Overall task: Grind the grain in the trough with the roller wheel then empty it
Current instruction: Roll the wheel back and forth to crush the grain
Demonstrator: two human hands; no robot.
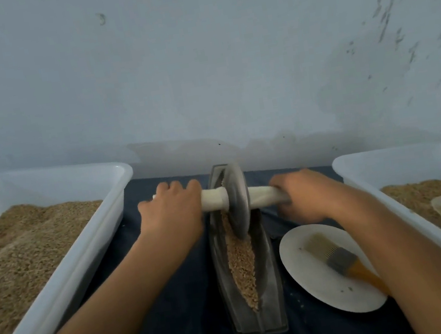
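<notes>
I am gripping the pale handle [213, 200] of the roller wheel [236, 200] with both hands, my left hand [173, 213] and right hand [303, 197] curling their fingers around it. The wheel is standing in the far part of the trough [269, 280], in the grain [242, 267], on the desk [184, 311] between two white tubs.

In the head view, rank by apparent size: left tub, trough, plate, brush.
1. Left tub, largest, though it runs off frame and sits near the camera.
2. Trough.
3. Plate, close to the trough in area; unsure.
4. Brush, smallest.
</notes>
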